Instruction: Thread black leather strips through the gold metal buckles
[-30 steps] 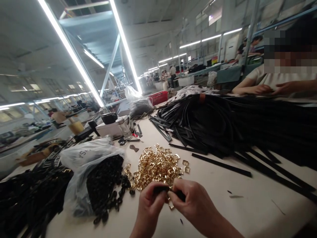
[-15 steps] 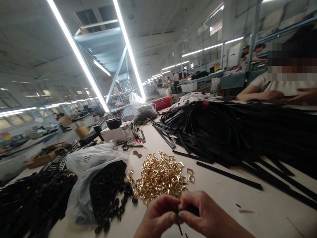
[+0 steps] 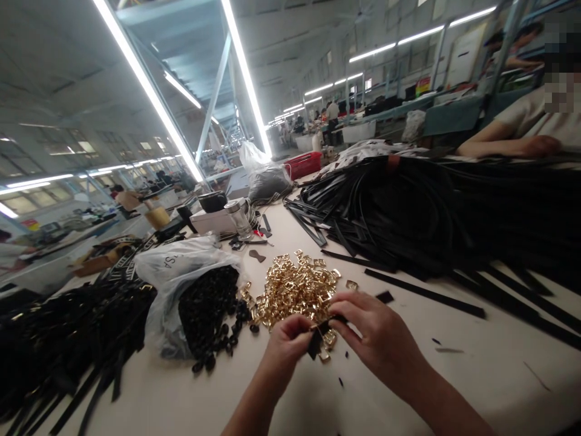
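Observation:
My left hand pinches a small gold buckle at the near edge of a pile of gold buckles. My right hand grips a short black strap, whose near end hangs down at the buckle. What looks like its other end sticks out beyond my right fingers. Both hands are close together, and the strap and buckle meet between them. My fingertips hide whether the strap runs through the buckle.
Left of the buckles, a clear plastic bag spills small black parts. Black straps with gold fittings lie farther left. A big bundle of black straps fills the right. A glass jar stands behind; a co-worker sits across.
Both hands have moved up and away from me, over the pile's near edge. The black strap and gold buckle now show more plainly between them. The view has tilted down and shifted left.

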The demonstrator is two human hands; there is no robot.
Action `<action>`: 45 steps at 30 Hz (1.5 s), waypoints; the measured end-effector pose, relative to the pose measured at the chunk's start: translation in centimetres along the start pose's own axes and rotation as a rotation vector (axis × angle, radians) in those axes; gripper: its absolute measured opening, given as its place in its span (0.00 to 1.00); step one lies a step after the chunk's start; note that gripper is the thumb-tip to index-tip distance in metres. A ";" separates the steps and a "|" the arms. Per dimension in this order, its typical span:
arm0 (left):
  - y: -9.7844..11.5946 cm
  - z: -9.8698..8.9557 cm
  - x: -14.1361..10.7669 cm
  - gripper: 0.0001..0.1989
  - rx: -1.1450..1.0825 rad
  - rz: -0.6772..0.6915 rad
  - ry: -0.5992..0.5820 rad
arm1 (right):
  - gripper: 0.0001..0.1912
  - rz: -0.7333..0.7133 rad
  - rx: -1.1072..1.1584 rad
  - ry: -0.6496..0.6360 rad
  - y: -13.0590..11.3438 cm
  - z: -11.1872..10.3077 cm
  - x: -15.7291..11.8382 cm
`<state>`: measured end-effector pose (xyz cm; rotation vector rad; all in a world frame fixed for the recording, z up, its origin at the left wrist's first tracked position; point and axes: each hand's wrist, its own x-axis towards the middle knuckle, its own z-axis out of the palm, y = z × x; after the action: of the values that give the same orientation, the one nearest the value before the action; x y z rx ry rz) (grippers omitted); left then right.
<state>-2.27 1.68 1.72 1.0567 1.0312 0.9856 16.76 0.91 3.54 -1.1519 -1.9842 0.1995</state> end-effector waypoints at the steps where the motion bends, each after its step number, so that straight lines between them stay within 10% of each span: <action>1: 0.1 0.0 0.1 0.09 -0.073 0.007 0.032 | 0.07 -0.013 -0.010 0.088 0.0 0.1 0.0; 13: -0.5 0.9 0.0 0.11 -0.479 -0.004 0.076 | 0.09 0.206 0.426 -0.017 -1.6 3.2 -0.3; 25: -1.4 1.6 -0.3 0.10 -0.333 0.009 0.014 | 0.20 0.569 0.910 0.015 -1.3 4.5 -0.2; 31: -0.8 1.5 -0.3 0.14 -0.231 0.015 -0.065 | 0.16 0.510 0.898 0.054 -1.3 4.2 0.1; 38: 3.0 -3.2 -0.3 0.12 0.041 0.225 0.238 | 0.14 0.435 0.924 0.138 0.0 3.6 -0.1; 45: 4.4 -9.3 -1.5 0.07 0.997 0.382 0.318 | 0.19 0.457 1.083 0.157 0.4 4.0 -0.3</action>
<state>-12.17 2.97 4.66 2.0075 1.6971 0.9555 14.27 1.90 0.53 -0.7993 -1.1159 1.2028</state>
